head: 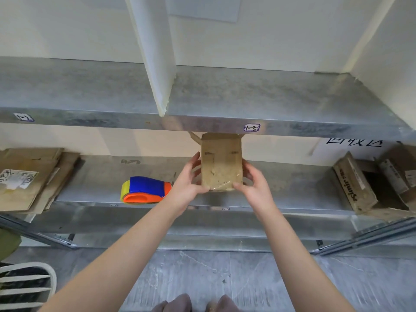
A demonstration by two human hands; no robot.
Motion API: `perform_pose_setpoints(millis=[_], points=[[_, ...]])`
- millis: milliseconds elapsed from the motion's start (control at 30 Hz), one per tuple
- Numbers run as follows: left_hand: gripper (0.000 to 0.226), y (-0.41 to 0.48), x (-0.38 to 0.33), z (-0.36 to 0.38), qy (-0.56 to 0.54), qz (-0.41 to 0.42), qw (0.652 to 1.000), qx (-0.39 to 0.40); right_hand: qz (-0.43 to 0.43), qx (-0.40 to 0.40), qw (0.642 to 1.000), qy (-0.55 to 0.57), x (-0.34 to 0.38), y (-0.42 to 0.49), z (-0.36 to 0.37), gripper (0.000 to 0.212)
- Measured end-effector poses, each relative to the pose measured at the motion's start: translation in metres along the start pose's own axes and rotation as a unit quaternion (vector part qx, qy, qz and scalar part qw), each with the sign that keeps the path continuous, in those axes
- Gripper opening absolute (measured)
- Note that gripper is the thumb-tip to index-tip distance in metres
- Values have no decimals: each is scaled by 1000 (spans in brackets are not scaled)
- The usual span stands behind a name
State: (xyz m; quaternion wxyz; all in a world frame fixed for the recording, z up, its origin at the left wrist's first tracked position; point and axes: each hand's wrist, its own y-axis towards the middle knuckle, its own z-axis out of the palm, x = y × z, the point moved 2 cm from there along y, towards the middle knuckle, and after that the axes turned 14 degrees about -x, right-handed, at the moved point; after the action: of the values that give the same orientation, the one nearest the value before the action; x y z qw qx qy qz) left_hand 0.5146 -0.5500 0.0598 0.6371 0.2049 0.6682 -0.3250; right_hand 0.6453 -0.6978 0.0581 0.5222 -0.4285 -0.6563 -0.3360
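I have the small cardboard box (pixel 221 163) gripped from both sides: my left hand (pixel 191 183) curls round its left edge and my right hand (pixel 254 183) round its right edge, thumbs pinching the near corners. The box stands on end over the middle of the lower shelf (pixel 304 188), its top just under the lip of the upper shelf (pixel 270 95). I cannot tell whether its base rests on the metal or hangs just above it.

By my reading, the box is already folded into shape, and the near end carries a glossy strip (clear tape, it looks like). The far end's flaps (pixel 195 138) stand open, so closing and sealing that end is what remains. The tape dispenser (pixel 146 189) lies on the same shelf, near my left hand but apart from it.
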Motion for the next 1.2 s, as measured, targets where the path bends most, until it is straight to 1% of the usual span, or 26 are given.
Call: perform_pose_setpoints(millis=[67, 133, 267, 300, 367, 467, 500, 567, 600, 633, 733, 767, 833, 900, 933, 1000, 1200], points=[[98, -1, 16, -2, 6, 2, 1000, -5, -2, 0, 1000, -19, -12, -2, 1, 68], [94, 0, 33, -4, 11, 1, 1000, -7, 7, -5, 999, -40, -25, -6, 5, 66], [73, 5, 64, -6, 68, -2, 996, -52, 8, 7, 994, -111, -61, -12, 12, 80], [70, 6, 73, -5, 80, -3, 995, -54, 2, 9, 990, -140, -73, -12, 14, 78], [64, 9, 92, -3, 95, -11, 995, -43, 1, 6, 985, -172, -97, -13, 18, 67], [52, 13, 114, -3, 155, -26, 987, -36, 49, 14, 985, -168, -125, -14, 23, 56], [51, 14, 118, -5, 171, -30, 984, -25, 59, 14, 985, -163, -129, -13, 25, 56], [57, 15, 121, -13, 223, -18, 975, 14, 67, 11, 986, -153, -129, -10, 27, 64], [62, 16, 119, -17, 273, 1, 961, 38, 70, 8, 986, -152, -126, -8, 27, 68], [67, 17, 119, -23, 335, 22, 941, 51, 74, 4, 985, -153, -125, -6, 28, 71], [80, 23, 107, -43, 464, 105, 879, 44, 89, -5, 984, -157, -123, -3, 33, 71], [80, 24, 101, -48, 495, 142, 856, 45, 89, -7, 984, -154, -123, -3, 34, 70], [76, 23, 90, -55, 560, 213, 797, 76, 95, -11, 985, -141, -123, -5, 32, 71], [74, 21, 80, -56, 605, 253, 748, 104, 108, -22, 985, -132, -119, -10, 24, 72], [74, 21, 75, -54, 618, 267, 731, 111, 112, -29, 985, -128, -117, -12, 17, 71], [75, 23, 67, -46, 623, 291, 717, 111, 115, -45, 985, -117, -111, -12, 0, 68], [70, 23, 59, 20, 602, 342, 713, 110, 111, -75, 987, -90, -109, 0, -83, 72]])
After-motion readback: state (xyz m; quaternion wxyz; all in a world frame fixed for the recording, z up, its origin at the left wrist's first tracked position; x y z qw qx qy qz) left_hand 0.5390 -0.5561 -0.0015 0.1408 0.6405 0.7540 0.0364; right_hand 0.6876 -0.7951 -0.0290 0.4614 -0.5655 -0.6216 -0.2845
